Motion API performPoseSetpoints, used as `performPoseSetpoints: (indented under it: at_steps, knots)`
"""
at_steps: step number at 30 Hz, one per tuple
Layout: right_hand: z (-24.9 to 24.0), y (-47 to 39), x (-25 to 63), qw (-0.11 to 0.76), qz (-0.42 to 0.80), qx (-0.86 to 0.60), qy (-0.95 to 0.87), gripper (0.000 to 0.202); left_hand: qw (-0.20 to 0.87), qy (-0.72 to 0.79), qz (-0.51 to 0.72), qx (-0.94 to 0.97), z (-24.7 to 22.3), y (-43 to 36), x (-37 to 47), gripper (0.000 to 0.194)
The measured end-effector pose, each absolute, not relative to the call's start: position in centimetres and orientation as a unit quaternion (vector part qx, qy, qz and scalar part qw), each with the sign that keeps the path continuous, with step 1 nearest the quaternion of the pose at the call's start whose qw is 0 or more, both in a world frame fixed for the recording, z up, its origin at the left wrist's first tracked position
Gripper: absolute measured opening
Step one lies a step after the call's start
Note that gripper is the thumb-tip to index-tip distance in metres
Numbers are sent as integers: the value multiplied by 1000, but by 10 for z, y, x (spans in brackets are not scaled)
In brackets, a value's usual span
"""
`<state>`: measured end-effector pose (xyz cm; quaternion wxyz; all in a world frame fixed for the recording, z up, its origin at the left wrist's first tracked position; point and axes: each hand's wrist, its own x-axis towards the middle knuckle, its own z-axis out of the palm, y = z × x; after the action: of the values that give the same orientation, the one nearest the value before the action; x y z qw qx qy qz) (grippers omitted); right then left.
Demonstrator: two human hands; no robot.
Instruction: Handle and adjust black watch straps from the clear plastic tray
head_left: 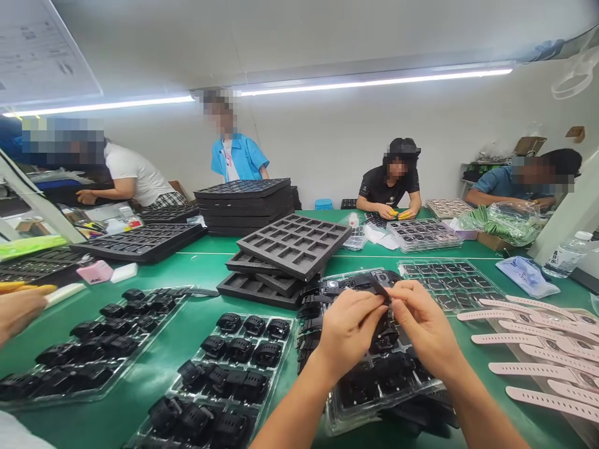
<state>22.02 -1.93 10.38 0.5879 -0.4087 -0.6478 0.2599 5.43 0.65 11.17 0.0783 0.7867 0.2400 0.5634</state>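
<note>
My left hand (349, 327) and my right hand (423, 324) meet above a clear plastic tray (346, 411) of black smartwatches. Both pinch one small black watch strap piece (381, 290) between their fingertips, held over the tray's middle. More black watches (327, 290) lie piled in the tray just beyond my hands. My forearms come in from the bottom edge.
Two more clear trays of black watches (234, 368) (98, 349) lie to the left on the green table (187, 262). Black foam trays (294, 243) are stacked ahead. Pink straps (528, 340) lie at right. Several people work across the table; another person's hand (19, 308) enters at left.
</note>
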Motion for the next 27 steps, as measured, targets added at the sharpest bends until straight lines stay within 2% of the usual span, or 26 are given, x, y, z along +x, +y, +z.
performPoseSetpoints:
  at_steps: [4,6,11,15,20,24,27]
  knots:
    - [99,-21,220,536,297,-408,-677,40,298,283,599,688,114,10,53,9]
    - [98,-24,218,535,286,-423,-673,43,389,288,606,632,113,13,53,7]
    - [101,-27,214,525,239,-459,-676,41,524,278,619,514,102,21,58,19]
    - [106,-29,215,510,218,-466,-689,37,530,277,624,503,97,25,60,29]
    - [107,-29,214,536,224,-442,-683,45,458,269,547,647,105,13,65,19]
    - [103,-24,210,587,224,-442,-640,26,472,232,510,681,107,4,68,18]
    - [100,-21,211,666,244,-442,-549,30,467,240,508,683,108,4,64,45]
